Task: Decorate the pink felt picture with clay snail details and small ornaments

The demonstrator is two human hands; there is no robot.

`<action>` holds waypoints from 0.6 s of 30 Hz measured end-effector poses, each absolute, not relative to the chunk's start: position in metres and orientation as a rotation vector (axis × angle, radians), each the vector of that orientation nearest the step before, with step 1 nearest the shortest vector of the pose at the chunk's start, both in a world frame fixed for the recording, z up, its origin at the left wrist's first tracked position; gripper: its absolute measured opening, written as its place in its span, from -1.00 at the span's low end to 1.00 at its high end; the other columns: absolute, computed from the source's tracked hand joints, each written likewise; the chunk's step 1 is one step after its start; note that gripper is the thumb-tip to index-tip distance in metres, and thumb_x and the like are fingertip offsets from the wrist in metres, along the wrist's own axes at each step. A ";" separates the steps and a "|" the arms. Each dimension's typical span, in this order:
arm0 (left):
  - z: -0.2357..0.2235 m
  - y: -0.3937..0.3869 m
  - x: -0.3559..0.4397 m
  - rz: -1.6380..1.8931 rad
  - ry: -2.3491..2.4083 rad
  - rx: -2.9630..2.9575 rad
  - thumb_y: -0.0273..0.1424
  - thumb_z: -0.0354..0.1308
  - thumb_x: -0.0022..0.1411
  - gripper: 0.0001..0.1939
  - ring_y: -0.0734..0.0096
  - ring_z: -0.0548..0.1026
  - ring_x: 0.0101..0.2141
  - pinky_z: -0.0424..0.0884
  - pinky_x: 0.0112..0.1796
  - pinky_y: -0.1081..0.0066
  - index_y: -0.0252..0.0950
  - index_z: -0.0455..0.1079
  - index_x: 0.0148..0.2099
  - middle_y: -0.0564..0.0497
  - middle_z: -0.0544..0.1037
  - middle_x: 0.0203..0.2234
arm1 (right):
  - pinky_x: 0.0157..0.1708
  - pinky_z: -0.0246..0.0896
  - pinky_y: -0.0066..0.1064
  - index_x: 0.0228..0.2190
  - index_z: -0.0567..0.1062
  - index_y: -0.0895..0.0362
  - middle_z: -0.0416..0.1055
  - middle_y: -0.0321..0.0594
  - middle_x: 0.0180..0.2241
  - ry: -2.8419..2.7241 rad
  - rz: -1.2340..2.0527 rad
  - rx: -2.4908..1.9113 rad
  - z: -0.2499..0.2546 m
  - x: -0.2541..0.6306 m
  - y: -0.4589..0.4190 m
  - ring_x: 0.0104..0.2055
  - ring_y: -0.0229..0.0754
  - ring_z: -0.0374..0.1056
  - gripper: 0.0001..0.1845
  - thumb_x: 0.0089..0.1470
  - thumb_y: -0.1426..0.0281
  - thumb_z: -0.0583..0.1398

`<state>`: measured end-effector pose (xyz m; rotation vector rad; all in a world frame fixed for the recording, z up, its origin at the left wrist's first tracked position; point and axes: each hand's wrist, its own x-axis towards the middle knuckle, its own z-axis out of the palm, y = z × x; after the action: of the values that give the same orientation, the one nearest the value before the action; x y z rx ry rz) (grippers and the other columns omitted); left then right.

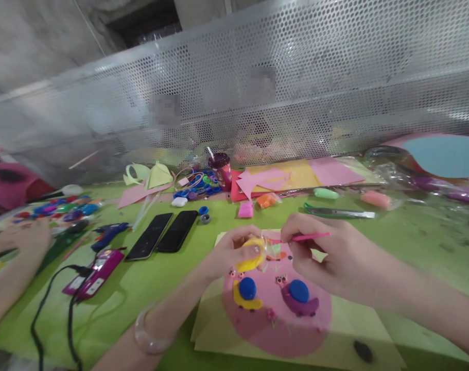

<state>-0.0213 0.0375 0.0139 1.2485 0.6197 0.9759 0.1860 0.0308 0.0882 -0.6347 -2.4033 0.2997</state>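
Observation:
Thumb and fingers of my left hand (234,252) close round a lump of yellow modelling clay (251,254), partly in clear wrapping. A thin pink modelling tool (311,236) is pinched in my right hand (319,247), its left end near the clay. Both hands hover over the upper part of a pink paper oval (268,337) on pale yellow sheets (209,324). On the oval sit a yellow clay snail (242,300) and a purple clay snail (304,306), each with a blue cap as its shell. Another small orange and green figure is partly hidden behind my hands.
Left of the sheets lie two phones (178,232), a magenta power strip (91,278) with black cables and a blue glue gun (109,234). A lidded cup (221,170), clay packs and coloured paper line the back. Another person's hand (29,242) is at far left.

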 end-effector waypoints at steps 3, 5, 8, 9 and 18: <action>0.014 0.037 -0.021 0.967 0.622 1.262 -0.23 0.30 -0.03 -0.67 0.54 0.44 -0.61 0.33 -0.57 0.55 -0.31 0.37 -0.27 0.08 0.45 -0.57 | -0.64 0.03 -0.56 -0.43 0.22 0.13 0.22 -0.37 -0.54 -2.398 0.286 -0.619 0.089 0.185 0.031 -0.62 -0.41 0.11 -0.89 -0.03 0.57 -0.01; 0.013 0.038 -0.022 0.957 0.644 1.280 -0.22 0.30 -0.03 -0.66 0.52 0.44 -0.59 0.34 -0.55 0.53 -0.32 0.37 -0.27 0.07 0.45 -0.57 | -0.65 0.02 -0.56 -0.44 0.21 0.13 0.21 -0.37 -0.55 -2.397 0.278 -0.620 0.089 0.185 0.031 -0.63 -0.41 0.10 -0.89 -0.03 0.57 -0.01; 0.011 0.039 -0.023 0.967 0.672 1.309 -0.23 0.31 -0.05 -0.66 0.50 0.44 -0.53 0.35 -0.49 0.50 -0.31 0.37 -0.26 0.07 0.44 -0.53 | -0.66 0.03 -0.54 -0.44 0.22 0.13 0.22 -0.36 -0.55 -2.404 0.266 -0.630 0.088 0.186 0.030 -0.63 -0.40 0.09 -0.90 -0.03 0.56 -0.02; 0.011 0.039 -0.024 0.975 0.684 1.319 -0.24 0.32 -0.05 -0.66 0.51 0.43 -0.52 0.34 -0.47 0.51 -0.30 0.37 -0.26 0.07 0.44 -0.52 | -0.65 0.03 -0.54 -0.43 0.22 0.14 0.22 -0.36 -0.55 -2.406 0.263 -0.630 0.088 0.186 0.030 -0.63 -0.40 0.09 -0.89 -0.03 0.56 -0.02; 0.013 0.039 -0.023 0.998 0.690 1.365 -0.27 0.35 -0.09 -0.66 0.56 0.30 -0.46 0.24 -0.42 0.56 -0.31 0.39 -0.27 0.08 0.37 -0.47 | -0.64 0.01 -0.56 -0.44 0.23 0.15 0.20 -0.35 -0.54 -2.413 0.289 -0.555 0.083 0.181 0.028 -0.61 -0.40 0.06 -0.86 -0.03 0.60 -0.03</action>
<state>-0.0230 0.0387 0.0130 1.3650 0.6901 0.9979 0.1814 0.0285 0.0826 -0.5553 -2.4130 0.2893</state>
